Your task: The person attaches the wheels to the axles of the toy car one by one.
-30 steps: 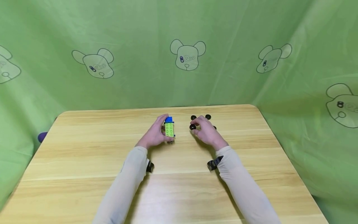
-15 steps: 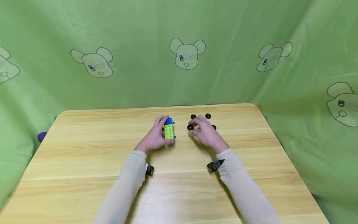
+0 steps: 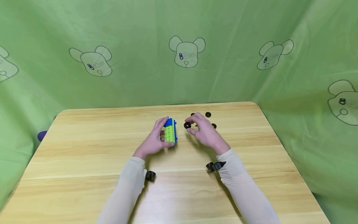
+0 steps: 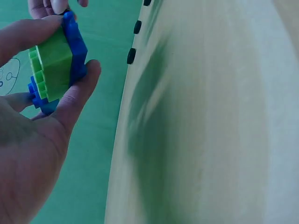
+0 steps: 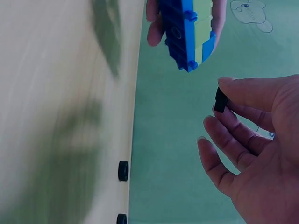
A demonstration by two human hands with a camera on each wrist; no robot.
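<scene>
My left hand (image 3: pixel 152 139) grips a toy car body (image 3: pixel 169 134) by its two ends, thumb at the near end and fingers at the far end. The body is lime green studded brick on a blue base, with a blue piece at the far end. Small blue axle stubs stick out along the base, which the right wrist view shows from below. Just to the right, my right hand (image 3: pixel 205 132) pinches a small black toy wheel (image 5: pixel 220 100) between thumb and fingertips. A gap separates wheel and car body; both are held above the table.
On the wooden table (image 3: pixel 179 193), several more black wheels lie around and behind my right hand, among them a far one (image 3: pixel 208 114) and a nearer one (image 3: pixel 213 125). A green curtain (image 3: pixel 139 84) hangs beyond the table's edges. Something purple (image 3: pixel 42 136) shows past the left edge.
The car body has tilted, turning its blue base and axle stubs towards the right. My right hand has lifted and brought the pinched wheel a little left, towards the body.
</scene>
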